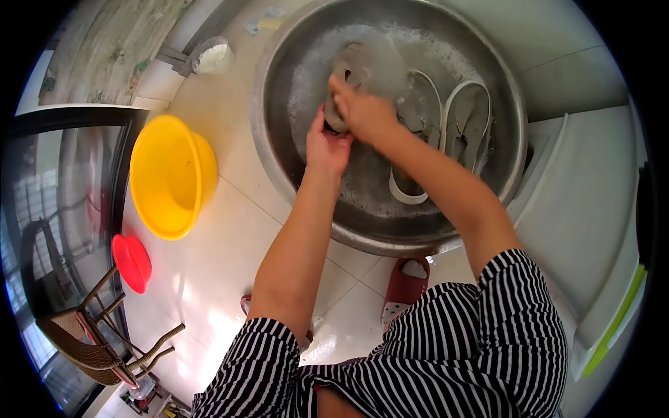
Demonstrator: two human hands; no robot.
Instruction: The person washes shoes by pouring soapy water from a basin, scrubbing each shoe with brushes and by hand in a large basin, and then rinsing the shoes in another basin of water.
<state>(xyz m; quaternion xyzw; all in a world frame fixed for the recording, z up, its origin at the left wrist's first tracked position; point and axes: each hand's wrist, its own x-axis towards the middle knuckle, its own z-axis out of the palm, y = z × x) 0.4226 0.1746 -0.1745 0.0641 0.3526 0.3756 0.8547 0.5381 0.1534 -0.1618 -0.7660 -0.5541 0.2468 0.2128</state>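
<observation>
A large steel basin holds cloudy, soapy water. My left hand is at the left side inside it, closed around the near end of a wet grey shoe. Over that shoe, my right hand is curled and slightly blurred by motion, its fingers pressed against the shoe's side. Whether a small tool sits in the right hand is hidden. To the right of my hands, white-rimmed shoes lie partly under the water.
A yellow tub and a red basin stand on the tiled floor at left. Near the wall is a clear cup of white powder. A woven chair is at lower left, and a white appliance at right.
</observation>
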